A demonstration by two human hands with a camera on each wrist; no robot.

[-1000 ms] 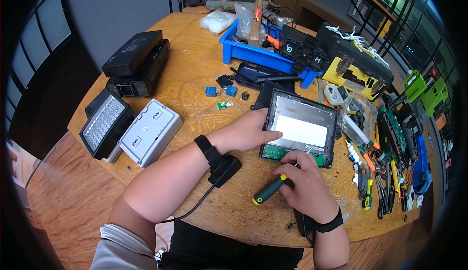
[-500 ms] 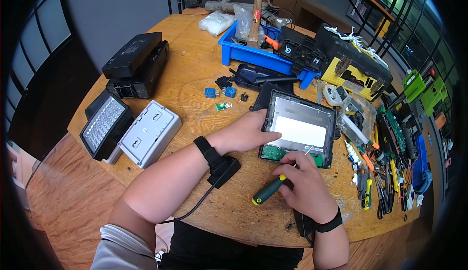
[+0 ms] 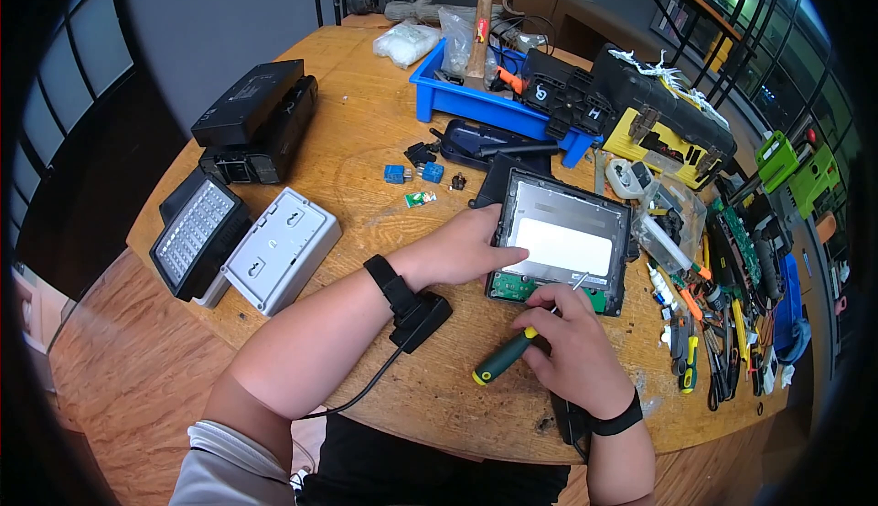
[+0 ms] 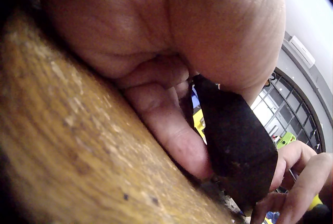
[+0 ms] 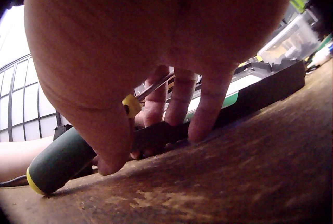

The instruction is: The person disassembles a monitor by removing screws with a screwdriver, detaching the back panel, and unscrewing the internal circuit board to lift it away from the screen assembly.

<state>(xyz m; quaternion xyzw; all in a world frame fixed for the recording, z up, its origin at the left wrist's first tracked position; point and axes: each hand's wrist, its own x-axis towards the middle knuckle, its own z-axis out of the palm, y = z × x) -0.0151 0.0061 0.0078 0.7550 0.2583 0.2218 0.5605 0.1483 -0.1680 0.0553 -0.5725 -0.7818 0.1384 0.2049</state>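
A black-framed device point(image 3: 562, 245) with a metal back, a white label and green circuit board along its near edge lies on the table. My left hand point(image 3: 462, 248) grips its left edge, thumb over the frame; in the left wrist view the fingers point(image 4: 177, 135) curl beneath the black casing point(image 4: 239, 141). My right hand point(image 3: 581, 360) holds a green and yellow screwdriver point(image 3: 505, 358) near its collar, the shaft pointing up over the device's near edge. In the right wrist view, fingertips point(image 5: 200, 128) reach down beside the device's black side point(image 5: 265, 91). Whether the tip touches anything, I cannot tell.
Left on the table point(image 3: 366, 95) are black battery-like boxes point(image 3: 251, 113), an LED lamp point(image 3: 194, 232) and a grey case point(image 3: 282, 248). Beyond the device stand a blue tray point(image 3: 457, 99) and a black toolbox point(image 3: 663, 95). Loose tools point(image 3: 732, 332) crowd the right; blue connectors point(image 3: 432, 171) lie behind my left hand.
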